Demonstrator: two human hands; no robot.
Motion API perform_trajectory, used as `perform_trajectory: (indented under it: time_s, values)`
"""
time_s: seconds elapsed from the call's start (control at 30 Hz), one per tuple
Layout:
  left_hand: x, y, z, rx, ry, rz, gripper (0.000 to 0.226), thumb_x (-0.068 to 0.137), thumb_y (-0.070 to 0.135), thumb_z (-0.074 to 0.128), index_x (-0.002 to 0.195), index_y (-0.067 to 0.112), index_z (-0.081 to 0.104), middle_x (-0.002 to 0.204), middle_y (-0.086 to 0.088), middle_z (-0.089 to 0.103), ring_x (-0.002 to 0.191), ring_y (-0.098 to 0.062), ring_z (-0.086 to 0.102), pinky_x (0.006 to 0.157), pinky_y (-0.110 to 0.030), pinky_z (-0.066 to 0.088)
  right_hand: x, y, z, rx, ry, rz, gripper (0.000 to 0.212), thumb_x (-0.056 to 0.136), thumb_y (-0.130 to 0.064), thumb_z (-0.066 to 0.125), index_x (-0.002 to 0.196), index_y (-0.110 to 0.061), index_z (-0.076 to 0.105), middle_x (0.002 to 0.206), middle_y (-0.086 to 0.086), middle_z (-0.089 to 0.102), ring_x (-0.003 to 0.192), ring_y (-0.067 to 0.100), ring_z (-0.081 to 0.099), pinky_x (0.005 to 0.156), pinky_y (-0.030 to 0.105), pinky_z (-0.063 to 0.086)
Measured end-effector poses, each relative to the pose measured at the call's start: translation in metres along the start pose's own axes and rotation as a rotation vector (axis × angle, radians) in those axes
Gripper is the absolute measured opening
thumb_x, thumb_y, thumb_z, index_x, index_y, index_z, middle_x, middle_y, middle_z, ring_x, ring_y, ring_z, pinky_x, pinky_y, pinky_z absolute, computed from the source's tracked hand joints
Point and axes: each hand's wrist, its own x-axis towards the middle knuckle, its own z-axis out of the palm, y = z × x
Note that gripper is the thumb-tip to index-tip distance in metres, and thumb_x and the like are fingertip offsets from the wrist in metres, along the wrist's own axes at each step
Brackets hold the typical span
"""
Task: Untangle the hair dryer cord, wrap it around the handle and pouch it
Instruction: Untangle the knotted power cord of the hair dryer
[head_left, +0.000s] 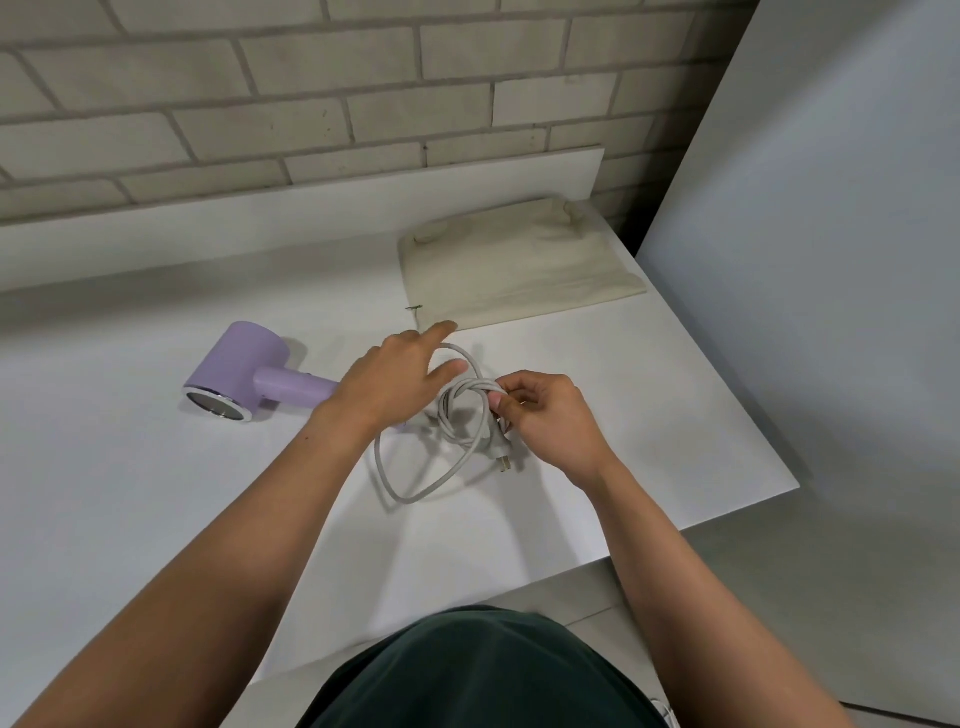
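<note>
On the left of a white desk (156, 493) a lilac hair dryer (244, 371) lies on its side, its pale grey cord (470, 387) running right into a knotted tangle with one loose loop toward the viewer. The untangling step seems to be in hand: the left hand (395, 379) hovers flat-fingered over the knot, holding nothing, while the right hand (550, 421) pinches the coils beside the plug (501, 460). Next, the plug likely needs feeding back through the loops; a cream pouch (519, 270) waits flat behind.
</note>
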Motion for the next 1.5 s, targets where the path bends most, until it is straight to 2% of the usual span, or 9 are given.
perform_trajectory:
  time_s: [0.17,0.27,0.33,0.5,0.77,1.17,1.3,1.4,1.5]
  values:
    - [0.002,0.004,0.000,0.036,-0.056,0.275,0.053,0.107,0.042,0.045,0.157,0.043,0.028,0.165,-0.004,0.029,0.150,-0.028,0.028,0.119,-0.042,0.033,0.001,0.004,0.001,0.017,-0.033,0.017,0.006,0.095,-0.022,0.072,0.092,-0.021,0.077,0.082,0.003,0.077,0.069,0.014,0.067,0.083,0.044,0.058]
    - [0.003,0.002,-0.007,0.073,-0.121,0.371,0.029,0.107,0.036,0.046,0.131,0.038,0.062,0.130,0.012,0.061,0.124,-0.015,0.054,0.095,-0.037,0.050,0.000,0.008,0.002,0.039,-0.045,0.032,0.005,0.094,-0.024,0.073,0.093,-0.022,0.078,0.084,0.004,0.077,0.072,0.016,0.068,0.084,0.047,0.058]
    - [0.002,0.000,-0.010,0.065,-0.114,0.367,0.027,0.106,0.040,0.045,0.120,0.036,0.067,0.113,0.014,0.061,0.110,-0.011,0.054,0.084,-0.041,0.052,0.000,0.008,0.002,0.049,-0.028,0.032,0.005,0.093,-0.025,0.073,0.092,-0.024,0.078,0.084,0.001,0.078,0.075,0.015,0.068,0.084,0.046,0.058]
    - [0.006,-0.026,-0.018,-0.018,0.111,0.258,0.033,0.104,0.038,0.043,0.117,0.022,0.069,0.105,0.002,0.058,0.099,-0.021,0.054,0.081,-0.048,0.054,0.000,0.003,-0.005,0.059,0.023,0.021,0.008,0.097,-0.022,0.069,0.094,-0.020,0.076,0.081,-0.001,0.079,0.074,0.017,0.072,0.084,0.039,0.056]
    - [0.010,-0.035,-0.023,-0.226,0.234,0.111,0.024,0.108,0.021,0.049,0.114,0.013,0.071,0.100,0.006,0.055,0.091,-0.015,0.053,0.082,-0.022,0.035,-0.008,0.007,-0.003,-0.098,-0.020,0.056,0.009,0.097,-0.021,0.069,0.100,-0.023,0.077,0.082,-0.011,0.079,0.079,0.011,0.073,0.081,0.033,0.056]
    - [0.022,0.002,0.011,-0.115,-0.147,0.248,0.024,0.103,0.028,0.056,0.123,0.026,0.071,0.121,0.004,0.068,0.118,-0.021,0.058,0.102,-0.039,0.046,-0.014,0.006,-0.007,-0.069,-0.063,0.012,0.014,0.099,-0.015,0.064,0.105,-0.027,0.069,0.079,-0.004,0.078,0.073,0.022,0.070,0.083,0.046,0.057]
    - [0.006,-0.011,0.009,-0.247,0.100,0.099,0.036,0.102,0.029,0.059,0.138,0.023,0.061,0.136,-0.003,0.057,0.125,-0.023,0.053,0.107,-0.029,0.038,-0.014,0.007,-0.008,-0.031,-0.037,0.019,0.019,0.101,-0.011,0.058,0.108,-0.027,0.066,0.083,0.000,0.079,0.076,0.025,0.071,0.084,0.045,0.056]
    - [-0.026,-0.016,-0.006,-0.400,0.417,-0.168,0.018,0.101,0.028,0.060,0.110,0.015,0.069,0.105,-0.003,0.063,0.094,-0.020,0.060,0.088,-0.034,0.048,-0.014,0.006,-0.009,0.013,-0.019,0.032,0.024,0.102,-0.007,0.053,0.108,-0.027,0.064,0.083,0.002,0.079,0.072,0.017,0.070,0.084,0.039,0.055]
    - [-0.067,-0.029,-0.015,-0.426,0.270,-0.502,0.051,0.102,0.056,0.046,0.078,0.014,0.063,0.078,-0.005,0.065,0.083,-0.031,0.061,0.076,-0.039,0.047,-0.013,0.005,-0.008,0.038,0.003,0.033,0.024,0.102,-0.007,0.051,0.108,-0.027,0.062,0.085,0.001,0.079,0.071,0.015,0.071,0.086,0.042,0.056]
